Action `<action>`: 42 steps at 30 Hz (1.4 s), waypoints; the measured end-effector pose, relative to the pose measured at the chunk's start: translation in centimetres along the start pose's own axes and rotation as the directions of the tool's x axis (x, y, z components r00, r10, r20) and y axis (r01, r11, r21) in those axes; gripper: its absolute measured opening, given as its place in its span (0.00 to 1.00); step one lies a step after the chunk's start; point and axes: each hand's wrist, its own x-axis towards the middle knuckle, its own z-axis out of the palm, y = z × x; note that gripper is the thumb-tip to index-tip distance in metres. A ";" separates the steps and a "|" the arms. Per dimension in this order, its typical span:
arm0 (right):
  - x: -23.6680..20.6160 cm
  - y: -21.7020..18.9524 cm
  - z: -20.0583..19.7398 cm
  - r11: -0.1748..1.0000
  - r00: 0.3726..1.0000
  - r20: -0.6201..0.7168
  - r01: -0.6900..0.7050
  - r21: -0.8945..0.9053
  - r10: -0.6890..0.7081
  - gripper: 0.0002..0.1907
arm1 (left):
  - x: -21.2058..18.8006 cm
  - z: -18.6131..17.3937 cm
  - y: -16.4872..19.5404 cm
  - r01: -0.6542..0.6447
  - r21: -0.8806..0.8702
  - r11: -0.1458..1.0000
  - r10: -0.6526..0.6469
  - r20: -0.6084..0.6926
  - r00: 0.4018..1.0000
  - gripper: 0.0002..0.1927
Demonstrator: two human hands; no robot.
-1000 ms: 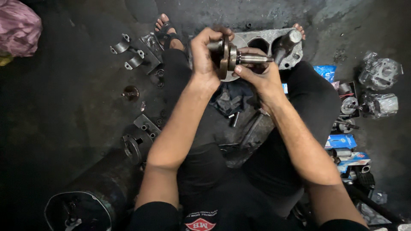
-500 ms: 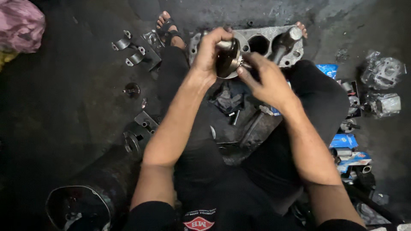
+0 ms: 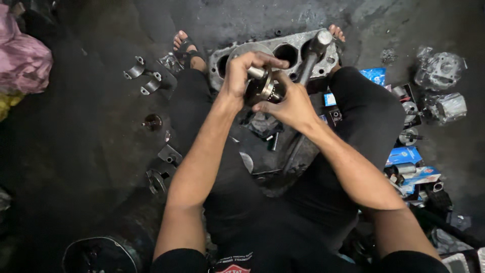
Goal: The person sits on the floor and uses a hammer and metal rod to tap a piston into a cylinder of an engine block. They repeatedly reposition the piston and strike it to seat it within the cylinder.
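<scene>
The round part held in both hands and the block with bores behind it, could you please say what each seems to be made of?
The round shaft part, gripped by the left hand and right hand, looks like bare steel: dark grey with bright machined glints. The engine block appears to be cast metal, probably aluminium: pale, dull grey, grainy surface with smooth round bores.

Being held up between both hands: a small round metal part [image 3: 262, 87], dark and shiny, with a short silver stub sticking out, tilting sideways above a grey engine block, maybe a gear.
</scene>
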 end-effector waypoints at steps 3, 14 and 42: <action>-0.1 -1.2 -0.4 0.998 0.998 -0.050 0.037 -0.054 -0.040 0.43 | 0.1 0.3 0.1 -0.082 -0.030 0.996 0.083 0.039 0.996 0.21; -0.7 0.6 -0.6 0.995 0.986 -0.136 0.097 -0.009 -0.097 0.36 | 1.6 0.0 0.0 -0.088 -0.221 0.971 0.121 0.139 0.983 0.19; 4.5 10.8 -0.3 0.791 0.908 -0.207 -0.419 -0.445 0.364 0.38 | 10.3 -5.7 -9.8 -0.207 0.977 -0.045 0.318 0.210 0.924 0.25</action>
